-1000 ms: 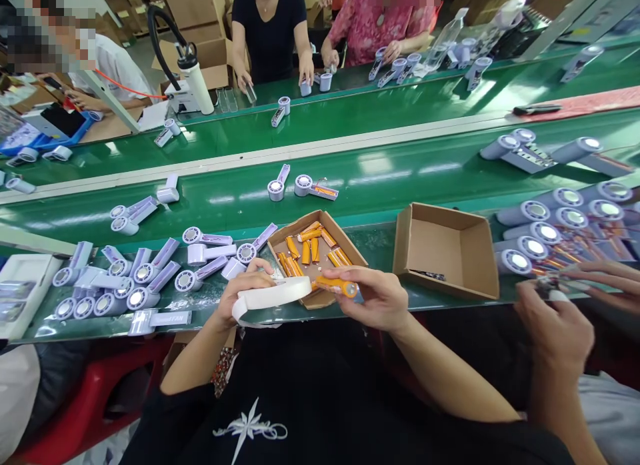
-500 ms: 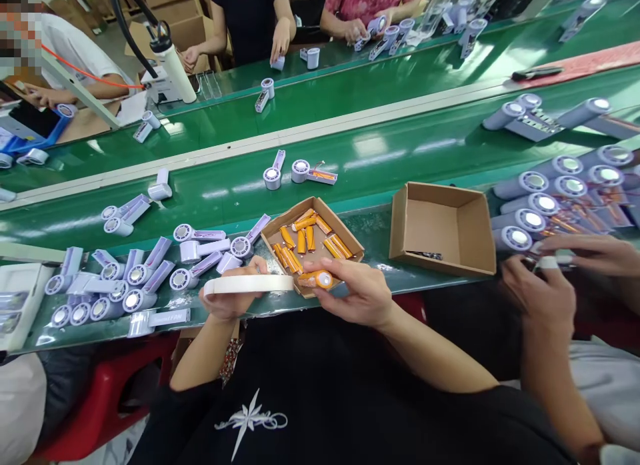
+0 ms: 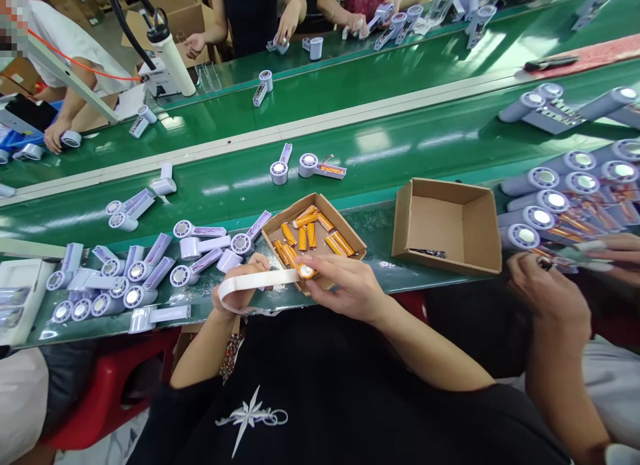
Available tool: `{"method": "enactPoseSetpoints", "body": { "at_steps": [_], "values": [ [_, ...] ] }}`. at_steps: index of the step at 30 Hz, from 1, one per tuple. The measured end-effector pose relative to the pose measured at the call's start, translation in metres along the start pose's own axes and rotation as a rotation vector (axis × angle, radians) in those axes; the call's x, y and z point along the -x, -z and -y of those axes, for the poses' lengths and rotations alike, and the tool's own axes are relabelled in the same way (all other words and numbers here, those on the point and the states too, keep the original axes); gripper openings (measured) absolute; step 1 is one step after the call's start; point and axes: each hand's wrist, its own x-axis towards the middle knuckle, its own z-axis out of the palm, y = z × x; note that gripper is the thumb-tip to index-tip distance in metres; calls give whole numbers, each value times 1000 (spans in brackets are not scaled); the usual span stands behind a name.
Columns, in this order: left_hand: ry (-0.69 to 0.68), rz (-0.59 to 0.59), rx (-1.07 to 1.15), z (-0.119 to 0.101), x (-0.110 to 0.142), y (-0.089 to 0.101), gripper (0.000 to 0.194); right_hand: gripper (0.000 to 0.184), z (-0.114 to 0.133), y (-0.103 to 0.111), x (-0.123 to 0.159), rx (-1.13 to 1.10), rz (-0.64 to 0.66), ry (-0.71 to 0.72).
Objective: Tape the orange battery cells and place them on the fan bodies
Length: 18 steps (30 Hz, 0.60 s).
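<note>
My left hand [image 3: 235, 293] grips a white roll of tape [image 3: 250, 286] held flat in front of my chest. My right hand [image 3: 345, 285] pinches an orange battery cell [image 3: 303, 269] right against the roll's edge. Both hands hover just in front of a small open cardboard tray [image 3: 350, 233] that holds several more orange cells [image 3: 306, 237]. A heap of lilac handheld fan bodies [image 3: 145, 272] lies to the left of my left hand on the green bench [image 3: 380, 218].
An open brown box [image 3: 480, 225] stands to the right of the tray. A co-worker's hands [image 3: 555, 292] work at far right beside more fan bodies [image 3: 560, 198]. Two fan parts [image 3: 300, 166] lie on the green conveyor. Other people work across the belt.
My right hand has brought the orange cell left up to the tape roll's edge. The roll has tilted slightly. The view has shifted a little downward.
</note>
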Motion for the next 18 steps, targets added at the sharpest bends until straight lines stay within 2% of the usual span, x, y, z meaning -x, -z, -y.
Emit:
{"method": "enactPoseSetpoints", "body": {
  "at_steps": [3, 5, 7, 9, 10, 12, 14, 18],
  "values": [
    [-85, 22, 43, -10, -3, 6, 66, 65, -9, 7, 1, 1, 106, -22],
    [-148, 85, -118, -22, -4, 12, 58, 62, -17, 15, 4, -31, 141, -50],
    [-255, 150, -355, -38, -5, 18, 53, 58, -25, 24, 9, -87, 82, -182],
    [-354, 191, -607, -55, -6, 21, 46, 50, -30, 31, 15, -177, 5, -408],
    [-395, 206, -719, -62, -7, 22, 42, 47, -31, 33, 17, -250, 7, -517],
    [-470, 250, -897, -73, -10, 21, 38, 49, -32, 35, 19, -439, 97, -672],
    [-547, 332, -1007, -80, -15, 20, 36, 58, -30, 33, 15, -617, 188, -747],
    [-679, 480, -1115, -85, -30, 23, 35, 69, -31, 36, -2, -727, 205, -872]
  ]
}}
